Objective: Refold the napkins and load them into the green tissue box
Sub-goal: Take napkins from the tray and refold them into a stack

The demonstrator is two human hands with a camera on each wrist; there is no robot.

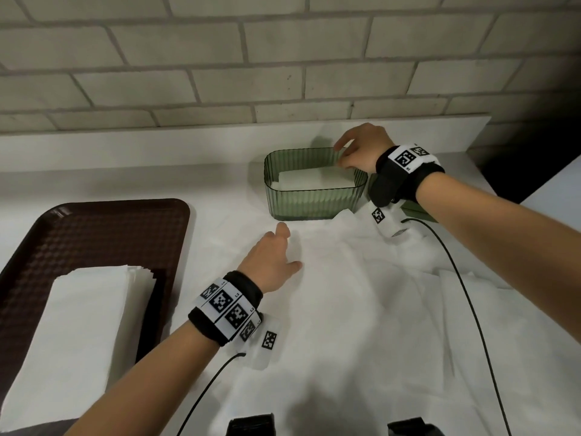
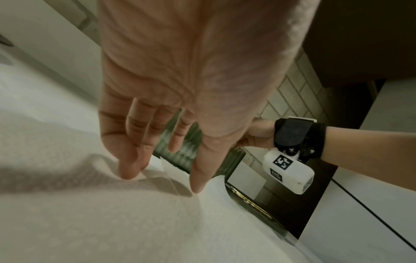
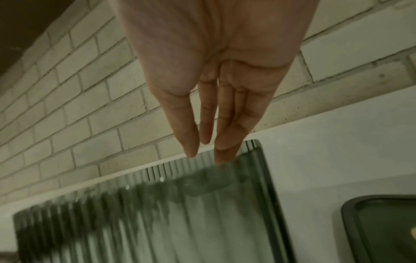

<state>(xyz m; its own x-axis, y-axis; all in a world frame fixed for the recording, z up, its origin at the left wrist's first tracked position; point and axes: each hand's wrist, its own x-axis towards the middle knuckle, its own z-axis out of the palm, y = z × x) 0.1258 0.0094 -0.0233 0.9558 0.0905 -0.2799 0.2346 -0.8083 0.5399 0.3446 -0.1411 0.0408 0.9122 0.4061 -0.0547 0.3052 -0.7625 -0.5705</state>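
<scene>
On the white counter near the brick wall, the green tissue box (image 1: 314, 199), ribbed and translucent, holds folded white napkins (image 1: 314, 181). The right hand (image 1: 361, 149) hangs over its far rim with straight fingers, holding nothing. The left hand (image 1: 270, 262) rests open on a spread napkin (image 1: 361, 294).

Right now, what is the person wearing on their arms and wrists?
Both forearms are bare, no sleeves. The left hand and right hand are ungloved. Each wrist carries a black wristband wrapped with white tags printed with square black-and-white markers. A small white camera pod with the same markers hangs under each wrist, trailing a thin black cable.
</scene>
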